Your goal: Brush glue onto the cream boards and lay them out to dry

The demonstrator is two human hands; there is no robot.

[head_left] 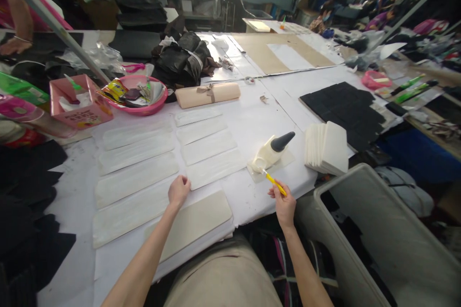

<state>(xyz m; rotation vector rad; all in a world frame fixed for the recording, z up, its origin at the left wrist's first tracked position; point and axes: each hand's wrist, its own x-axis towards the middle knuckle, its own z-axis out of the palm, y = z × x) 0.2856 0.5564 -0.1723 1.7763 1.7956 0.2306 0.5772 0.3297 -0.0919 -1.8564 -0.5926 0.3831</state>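
Observation:
My right hand (285, 204) grips a brush with a yellow handle (274, 183). The brush's head is at the opening of a cream-coloured glue bottle (267, 152) with a dark pointed nozzle, lying tilted on a small board (284, 162). My left hand (179, 191) is closed, its fingertips pressed together at the corner of a whitish strip (216, 169); whether anything is pinched is hidden. Several such pale strips (137, 180) lie in two columns on the white table. Below my left hand is a stack of grey-beige panels (201, 218), partly behind my forearm.
A stack of white pads (326, 148) and black pieces (342, 112) lie to the right, above a grey bin (396, 230). A beige roll (208, 95), a pink basin (144, 105) and a pink box (81, 110) stand behind. Another person's hand (16, 45) is far left.

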